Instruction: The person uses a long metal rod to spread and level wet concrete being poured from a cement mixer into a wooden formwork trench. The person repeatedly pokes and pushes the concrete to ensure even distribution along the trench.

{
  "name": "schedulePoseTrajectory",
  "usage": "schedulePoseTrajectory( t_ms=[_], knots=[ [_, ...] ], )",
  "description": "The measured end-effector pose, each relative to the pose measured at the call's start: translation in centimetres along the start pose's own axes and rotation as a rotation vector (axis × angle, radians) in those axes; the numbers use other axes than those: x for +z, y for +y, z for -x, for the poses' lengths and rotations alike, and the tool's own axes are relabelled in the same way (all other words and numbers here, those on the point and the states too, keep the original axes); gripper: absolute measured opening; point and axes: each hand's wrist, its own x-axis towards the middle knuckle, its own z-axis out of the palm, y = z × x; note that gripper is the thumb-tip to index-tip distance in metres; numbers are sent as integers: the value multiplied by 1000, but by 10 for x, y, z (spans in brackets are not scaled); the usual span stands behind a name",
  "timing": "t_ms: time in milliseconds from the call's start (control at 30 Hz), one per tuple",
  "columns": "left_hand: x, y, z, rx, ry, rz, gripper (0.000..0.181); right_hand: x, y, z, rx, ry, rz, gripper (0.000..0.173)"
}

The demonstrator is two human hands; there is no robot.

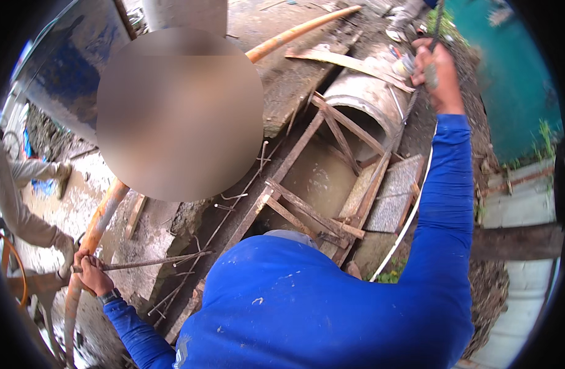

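Note:
My left hand, with a watch at the wrist, is closed around a rusty steel bar beside a mud-stained orange pipe. High on the right, my right hand grips a dark rope or cable that runs down toward a timber frame. That frame braces a trench of muddy water. At its far end opens a round concrete pipe. My blue-sleeved torso covers the near end of the trench, and a blurred patch hides the upper left middle.
Bent rebar sticks out along the broken concrete edge. A plank lies across the concrete pipe. At left stands a person's legs; another person's shoe is at top right. Green water borders the right bank.

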Motion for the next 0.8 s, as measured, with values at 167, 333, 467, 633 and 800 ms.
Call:
schedulePoseTrajectory(
  t_ms=[167, 333, 467, 633, 800],
  knots=[
    [-12, -13, -22, -16, -116, 21, 13, -135, -110, 29, -226, 249, 101, 27],
    [-13, -7, -25, -20, -39, -24, 14, -150, -211, 101, -512, 494, 338, 18],
    [-14, -10, -31, -66, -85, -2, 16, -219, -198, 136, -609, 751, 489, 17],
    [-28, -32, -58, -6, -28, -59, 17, -307, -125, 182, -647, 1059, 734, 21],
    [-45, -30, -65, -26, 27, -63, 16, -318, -79, 231, -663, 1395, 644, 18]
  ],
)
